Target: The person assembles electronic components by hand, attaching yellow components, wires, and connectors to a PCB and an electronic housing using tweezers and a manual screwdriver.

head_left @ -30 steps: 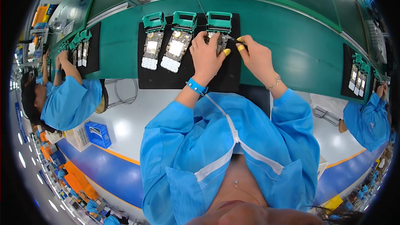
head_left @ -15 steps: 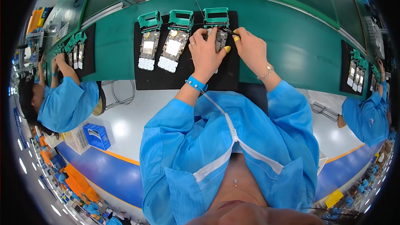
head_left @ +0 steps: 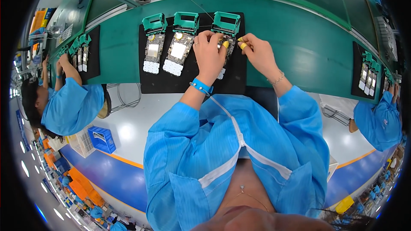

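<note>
The rightmost circuit board, joined to a green plastic frame at its top, lies under my left hand. That hand is closed over the board's upper left side, its fingers curled and the thumb in a yellow finger cot. Beside the board's upper right edge is my right hand. Its thumb and forefinger, both in yellow cots, are pinched together; whatever they hold is too small to make out. Two similar boards, a middle one and a left one, lie alongside with their own green frames.
A black mat lies beneath the boards on the green table. A blue cord runs from my left wristband. Co-workers in blue sit left and right at similar boards. A blue crate stands on the floor at left.
A dark slim tool seen in my right hand is no longer visible. The rightmost frame sits slightly lower and further right in the picture. My left fingers have curled in more.
</note>
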Motion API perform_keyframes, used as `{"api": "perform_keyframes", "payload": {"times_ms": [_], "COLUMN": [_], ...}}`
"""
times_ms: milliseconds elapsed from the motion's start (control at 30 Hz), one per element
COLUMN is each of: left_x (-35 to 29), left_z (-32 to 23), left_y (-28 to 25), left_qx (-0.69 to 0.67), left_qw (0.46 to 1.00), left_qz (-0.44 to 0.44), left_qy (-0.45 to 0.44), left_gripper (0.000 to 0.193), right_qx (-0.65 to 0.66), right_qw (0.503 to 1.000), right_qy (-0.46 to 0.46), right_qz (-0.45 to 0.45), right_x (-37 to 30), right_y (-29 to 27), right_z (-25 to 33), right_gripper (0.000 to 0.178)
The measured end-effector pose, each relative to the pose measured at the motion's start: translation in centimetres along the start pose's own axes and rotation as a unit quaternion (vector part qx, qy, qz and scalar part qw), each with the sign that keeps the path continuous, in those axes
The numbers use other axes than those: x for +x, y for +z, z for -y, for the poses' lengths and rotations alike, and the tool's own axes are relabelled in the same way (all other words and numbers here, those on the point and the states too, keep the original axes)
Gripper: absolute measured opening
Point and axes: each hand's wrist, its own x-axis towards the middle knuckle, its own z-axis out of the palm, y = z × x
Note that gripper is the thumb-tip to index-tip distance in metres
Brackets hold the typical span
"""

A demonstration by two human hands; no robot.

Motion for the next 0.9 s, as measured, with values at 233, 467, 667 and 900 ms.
{"api": "perform_keyframes", "payload": {"times_ms": [233,467,667,900], "left_x": [0.1,0.1,-0.3,-0.4], "left_z": [-0.3,-0.3,0.0,-0.6], "left_y": [0.5,0.3,0.3,0.6], "left_qx": [0.035,0.081,-0.003,-0.002], "left_qw": [0.999,0.994,0.999,0.999], "left_qz": [-0.008,0.0,0.002,-0.013], "left_qy": [0.028,0.072,0.043,0.037], "left_gripper": [0.015,0.014,0.017,0.013], "right_qx": [0.042,0.027,-0.033,0.039], "right_qw": [0.999,0.999,0.999,0.999], "right_qy": [0.03,0.023,-0.016,0.026], "right_qz": [0.009,0.004,-0.004,0.003], "right_x": [-0.9,-1.2,-1.3,-1.6], "right_y": [0.4,0.2,-0.2,0.2], "right_z": [-0.9,-0.8,-0.6,-0.9], "right_gripper": [0.015,0.014,0.014,0.013]}}
